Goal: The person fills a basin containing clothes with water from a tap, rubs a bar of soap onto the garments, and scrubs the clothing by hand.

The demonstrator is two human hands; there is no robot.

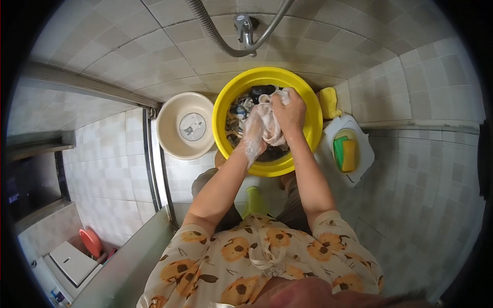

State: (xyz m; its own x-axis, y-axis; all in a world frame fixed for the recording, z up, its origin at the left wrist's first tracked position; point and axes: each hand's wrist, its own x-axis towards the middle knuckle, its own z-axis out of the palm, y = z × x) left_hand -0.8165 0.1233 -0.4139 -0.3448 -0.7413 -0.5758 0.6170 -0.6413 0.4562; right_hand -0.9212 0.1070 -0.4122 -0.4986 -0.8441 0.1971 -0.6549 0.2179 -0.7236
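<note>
A white, soapy piece of laundry [273,131] is bunched between my two hands over the yellow basin [307,97]. My right hand [289,112] is closed round its upper right part. Covered in suds, my left hand [253,132] holds the lower left side of the cloth, and its fingers are partly hidden by foam and fabric. Dark and patterned wet clothes [239,111] lie in the basin beneath my hands. What garment the white cloth is, I cannot tell.
A cream basin [165,120] stands left of the yellow one. To the right are a yellow container [329,102] and a white stool-like holder [362,161] with green and yellow items. A metal hose [208,25] hangs by the wall tap [245,28].
</note>
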